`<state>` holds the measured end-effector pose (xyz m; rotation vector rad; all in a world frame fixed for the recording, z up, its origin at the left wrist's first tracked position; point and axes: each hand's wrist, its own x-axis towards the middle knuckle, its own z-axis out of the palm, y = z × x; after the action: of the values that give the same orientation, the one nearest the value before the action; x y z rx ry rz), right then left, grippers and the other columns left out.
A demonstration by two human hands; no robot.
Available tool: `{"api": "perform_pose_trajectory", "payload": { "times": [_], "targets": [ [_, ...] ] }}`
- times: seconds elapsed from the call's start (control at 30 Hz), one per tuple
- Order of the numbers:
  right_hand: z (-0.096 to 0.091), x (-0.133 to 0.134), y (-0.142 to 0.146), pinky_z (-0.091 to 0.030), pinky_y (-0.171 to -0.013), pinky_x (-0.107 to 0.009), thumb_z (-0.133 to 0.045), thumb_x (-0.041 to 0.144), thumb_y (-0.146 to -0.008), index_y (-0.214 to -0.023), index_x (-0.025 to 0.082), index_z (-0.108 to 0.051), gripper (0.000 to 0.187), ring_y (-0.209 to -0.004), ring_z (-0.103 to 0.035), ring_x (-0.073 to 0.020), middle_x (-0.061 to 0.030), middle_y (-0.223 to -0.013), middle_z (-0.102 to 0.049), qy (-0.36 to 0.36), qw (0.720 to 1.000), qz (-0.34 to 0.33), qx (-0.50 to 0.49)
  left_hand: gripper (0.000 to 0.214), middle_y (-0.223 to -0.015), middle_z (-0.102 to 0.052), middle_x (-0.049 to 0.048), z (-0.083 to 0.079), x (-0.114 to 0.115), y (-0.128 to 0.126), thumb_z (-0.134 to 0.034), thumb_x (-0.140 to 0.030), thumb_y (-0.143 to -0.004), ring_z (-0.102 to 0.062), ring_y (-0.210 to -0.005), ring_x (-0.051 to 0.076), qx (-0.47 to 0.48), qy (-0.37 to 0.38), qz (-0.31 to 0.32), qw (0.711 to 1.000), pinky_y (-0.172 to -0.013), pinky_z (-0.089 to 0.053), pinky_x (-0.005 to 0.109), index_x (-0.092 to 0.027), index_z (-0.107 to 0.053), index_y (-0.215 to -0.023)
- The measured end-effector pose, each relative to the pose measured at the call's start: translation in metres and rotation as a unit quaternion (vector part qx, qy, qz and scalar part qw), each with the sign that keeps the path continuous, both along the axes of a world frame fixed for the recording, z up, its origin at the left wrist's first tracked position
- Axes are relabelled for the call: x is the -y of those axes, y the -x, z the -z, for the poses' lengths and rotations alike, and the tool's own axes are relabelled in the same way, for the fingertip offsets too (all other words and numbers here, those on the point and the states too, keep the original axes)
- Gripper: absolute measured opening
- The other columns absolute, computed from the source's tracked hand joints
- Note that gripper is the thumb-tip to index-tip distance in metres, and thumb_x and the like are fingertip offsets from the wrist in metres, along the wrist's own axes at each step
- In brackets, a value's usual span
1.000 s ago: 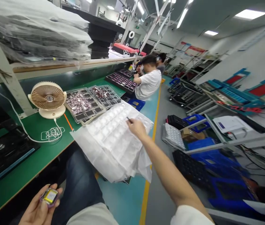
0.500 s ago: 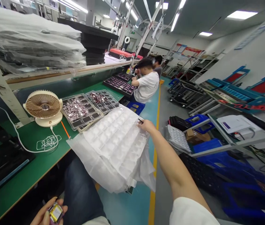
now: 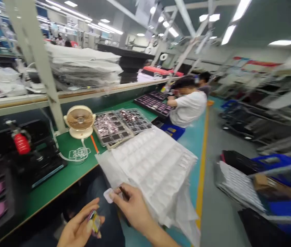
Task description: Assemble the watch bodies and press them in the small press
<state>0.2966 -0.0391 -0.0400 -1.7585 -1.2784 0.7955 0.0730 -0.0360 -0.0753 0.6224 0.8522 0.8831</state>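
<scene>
Left hand [image 3: 79, 228] grips purple-framed pouch battery [image 3: 94, 222]; right hand [image 3: 132, 207] pinches white tab [image 3: 108, 195] and dark stylus [image 3: 124, 193], a slip could drop either.

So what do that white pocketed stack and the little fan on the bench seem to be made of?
The pocketed stack looks like thin, translucent moulded plastic: its sheets crumple softly at the edges. The fan has a smooth cream housing, probably plastic; its gold-toned blades shine, but plastic or metal can't be told from here.

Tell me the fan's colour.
The fan is cream and gold, best seen in the head view.
</scene>
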Motion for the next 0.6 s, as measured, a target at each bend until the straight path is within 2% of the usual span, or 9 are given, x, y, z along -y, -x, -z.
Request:
{"api": "perform_pose_trajectory", "payload": {
  "times": [0.07,0.13,0.2,0.3,0.4,0.47,0.5,0.53,0.6],
  "targets": [
    [0.02,0.004,0.046,-0.042,-0.059,-0.027,-0.077,0.061,-0.087,-0.08,0.019,-0.077,0.043,-0.063,-0.056,-0.0153,-0.001,-0.069,-0.068,0.006,0.991,-0.018,-0.131,0.045,-0.149,-0.062,0.0234,-0.009,0.0,0.007,-0.09,-0.047,-0.075,-0.076,-0.098,0.038,0.026,-0.002,0.0,1.0,-0.066,-0.06,0.038,-0.018,-0.085,-0.109],
    [0.03,0.002,0.073,-0.044,-0.061,-0.027,-0.081,0.063,-0.083,-0.082,0.017,-0.077,0.046,-0.065,-0.057,-0.0152,-0.0032,-0.075,-0.071,0.032,0.973,-0.036,-0.227,0.047,-0.138,-0.068,0.0242,-0.016,-0.003,0.023,-0.09,-0.044,-0.076,-0.074,-0.098,0.036,0.043,0.002,-0.006,0.999,-0.068,-0.058,0.037,-0.017,-0.083,-0.114],
    [0.034,-0.005,0.086,-0.039,-0.053,-0.024,-0.083,0.064,-0.081,-0.083,0.017,-0.073,0.049,-0.055,-0.05,-0.011,-0.0011,-0.069,-0.067,0.082,0.943,-0.07,-0.315,0.047,-0.124,-0.074,0.0229,-0.02,-0.004,0.043,-0.089,-0.041,-0.078,-0.074,-0.095,0.032,0.049,0.004,-0.02,0.999,-0.069,-0.056,0.035,-0.016,-0.082,-0.117],
    [0.035,-0.016,0.097,-0.02,-0.041,-0.02,-0.084,0.063,-0.08,-0.086,0.018,-0.066,0.049,-0.041,-0.026,-0.0034,0.0069,-0.057,-0.055,0.167,0.875,-0.139,-0.433,0.044,-0.106,-0.078,0.0196,-0.023,-0.004,0.066,-0.088,-0.04,-0.08,-0.073,-0.09,0.029,0.059,-0.003,-0.037,0.998,-0.07,-0.055,0.034,-0.015,-0.082,-0.116],
    [0.034,-0.021,0.106,-0.014,-0.039,-0.018,-0.09,0.056,-0.077,-0.086,0.018,-0.063,0.048,-0.039,-0.022,-0.001,0.006,-0.06,-0.06,0.199,0.83,-0.172,-0.492,0.044,-0.096,-0.079,0.0179,-0.022,-0.003,0.077,-0.087,-0.038,-0.08,-0.074,-0.091,0.029,0.077,-0.001,-0.037,0.996,-0.069,-0.055,0.033,-0.014,-0.081,-0.117],
    [0.033,-0.023,0.11,-0.015,-0.039,-0.017,-0.091,0.054,-0.077,-0.089,0.017,-0.066,0.046,-0.039,-0.026,-0.0014,0.0034,-0.062,-0.065,0.199,0.829,-0.176,-0.493,0.045,-0.1,-0.078,0.0186,-0.022,-0.004,0.079,-0.087,-0.039,-0.08,-0.074,-0.091,0.03,0.084,0.0,-0.038,0.996,-0.068,-0.055,0.032,-0.014,-0.081,-0.117],
    [0.031,-0.024,0.111,-0.018,-0.039,-0.017,-0.09,0.053,-0.078,-0.091,0.017,-0.069,0.044,-0.04,-0.032,-0.0025,0.0013,-0.064,-0.068,0.185,0.841,-0.175,-0.478,0.045,-0.109,-0.077,0.0199,-0.022,-0.004,0.08,-0.087,-0.04,-0.08,-0.074,-0.092,0.03,0.086,-0.003,-0.038,0.996,-0.067,-0.055,0.033,-0.015,-0.081,-0.117],
    [0.028,-0.025,0.11,-0.025,-0.039,-0.017,-0.089,0.052,-0.079,-0.094,0.017,-0.072,0.041,-0.043,-0.042,-0.0049,-0.0017,-0.068,-0.072,0.159,0.862,-0.172,-0.45,0.044,-0.12,-0.075,0.021,-0.022,-0.004,0.08,-0.087,-0.04,-0.08,-0.075,-0.094,0.031,0.085,-0.009,-0.039,0.996,-0.067,-0.056,0.033,-0.016,-0.081,-0.117],
    [0.02,-0.025,0.107,-0.048,-0.049,-0.022,-0.087,0.046,-0.083,-0.096,0.019,-0.079,0.031,-0.062,-0.066,-0.0144,-0.0082,-0.086,-0.08,0.066,0.913,-0.172,-0.365,0.042,-0.141,-0.065,0.0213,-0.021,-0.005,0.082,-0.087,-0.038,-0.079,-0.074,-0.103,0.034,0.07,-0.028,-0.056,0.996,-0.069,-0.058,0.034,-0.019,-0.082,-0.116]
  ]
}}
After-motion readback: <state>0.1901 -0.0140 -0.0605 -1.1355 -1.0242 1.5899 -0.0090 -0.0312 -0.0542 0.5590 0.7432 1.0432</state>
